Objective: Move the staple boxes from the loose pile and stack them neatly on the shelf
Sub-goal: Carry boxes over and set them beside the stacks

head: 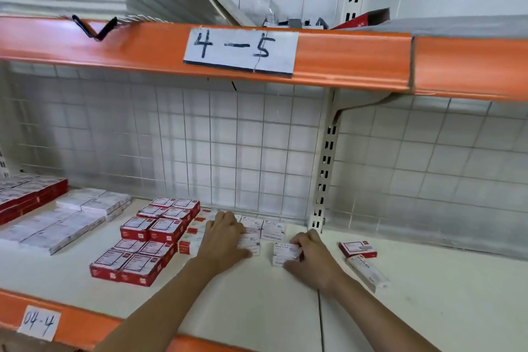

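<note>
Small white staple boxes [273, 227] lie in rows on the white shelf [257, 300], near its back. My left hand [224, 240] rests flat on that group, fingers spread over the boxes. My right hand [311, 258] grips a white staple box stack [284, 254] standing on the shelf just right of the rows. Red staple boxes [148, 243] stand in neat stacks to the left. Two loose boxes lie to the right: a red one [357, 248] and a white one [368, 273] at an angle.
Flat white packs [65, 221] and a red stack [25, 194] fill the shelf's left end. A slotted upright post [323, 180] stands at the back. An orange beam labelled 4-5 [240, 50] runs overhead. The front edge carries a 04-4 label [38, 323].
</note>
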Motion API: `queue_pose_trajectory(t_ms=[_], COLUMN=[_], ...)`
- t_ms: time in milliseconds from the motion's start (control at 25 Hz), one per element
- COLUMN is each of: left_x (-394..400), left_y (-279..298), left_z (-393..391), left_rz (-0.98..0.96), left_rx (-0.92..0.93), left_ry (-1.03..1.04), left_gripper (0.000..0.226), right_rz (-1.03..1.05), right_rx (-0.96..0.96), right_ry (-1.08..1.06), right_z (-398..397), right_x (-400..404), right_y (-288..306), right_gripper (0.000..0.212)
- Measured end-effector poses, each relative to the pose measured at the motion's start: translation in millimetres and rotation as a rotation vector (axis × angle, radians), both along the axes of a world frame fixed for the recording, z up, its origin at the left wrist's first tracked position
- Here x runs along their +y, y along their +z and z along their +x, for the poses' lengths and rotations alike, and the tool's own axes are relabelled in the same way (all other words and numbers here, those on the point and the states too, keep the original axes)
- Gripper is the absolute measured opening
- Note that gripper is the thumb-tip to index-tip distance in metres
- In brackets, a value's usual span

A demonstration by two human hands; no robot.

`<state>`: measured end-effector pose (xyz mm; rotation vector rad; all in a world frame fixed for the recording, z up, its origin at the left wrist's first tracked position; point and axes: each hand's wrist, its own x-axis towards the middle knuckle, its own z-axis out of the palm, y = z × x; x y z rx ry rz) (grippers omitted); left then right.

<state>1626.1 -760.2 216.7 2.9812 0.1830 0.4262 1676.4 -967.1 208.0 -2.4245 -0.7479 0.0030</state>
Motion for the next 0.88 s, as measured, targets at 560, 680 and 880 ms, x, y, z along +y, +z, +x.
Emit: queue_pose_trajectory(t_ms=[560, 680, 880], left_x=[13.5, 0.9, -50.1], left_y=[-6.8, -6.0, 1.5], left_z=[14.4, 11.6, 11.3], left_rz=[-0.014, -0.014, 0.02], left_rx=[-0.107, -0.158, -0.141], left_ry=[-0.165, -0.21, -0.382], left_gripper=[0.038, 0.034, 0.03], right_rz=[0.004, -0.02, -0.261], right_rx=[-0.062, -0.078, -0.229], right_ry=[-0.209, -0.177, -0.115], right_z=[-1.8, -4.5, -18.3], right_x=[47.9, 40.5, -20.5], right_y=[-4.0, 2.1, 9.7], right_gripper=[0.042, 0.043, 0.038])
